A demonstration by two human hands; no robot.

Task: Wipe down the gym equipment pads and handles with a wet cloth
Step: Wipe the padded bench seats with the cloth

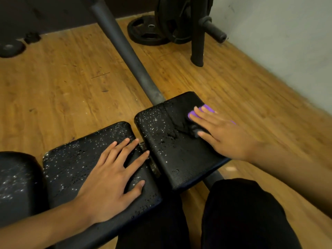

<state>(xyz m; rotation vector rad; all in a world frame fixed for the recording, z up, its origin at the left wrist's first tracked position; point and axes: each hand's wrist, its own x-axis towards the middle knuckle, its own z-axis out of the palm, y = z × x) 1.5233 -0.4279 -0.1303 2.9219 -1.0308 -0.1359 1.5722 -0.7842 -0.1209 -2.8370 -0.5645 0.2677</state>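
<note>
Although the brown wood-plank floor (62,83) fills most of what I see, a pale grey wall (278,33) closes it off at the far right. Nearer to me lie the black padded bench cushions, all beaded with water drops: the rounded black end cushion (16,177) at the near left edge, the black rectangular middle cushion (71,168) beside it, and the black rectangular right cushion (161,133) just past a narrow gap. My black trousers (242,212) show at the near right, below that cushion.

A long dark grey metal tube (124,45) runs from the far edge of the right cushion away towards the far left. To the far right of the tube stands a black upright rack post (197,42) with black weight plates (172,20) hung on it, and one black round weight plate (143,33) lies flat on the floor just beside them.

My left hand (111,182) rests palm down on the middle cushion, fingers straight and spread wide, the fingertips reaching the gap. My right hand (224,133) lies flat on the far right part of the right cushion, fingers straight and slightly apart, pressing on the purple cloth (206,109), which peeps out beyond my fingertips. Beside the cloth the drops are fewer.
</note>
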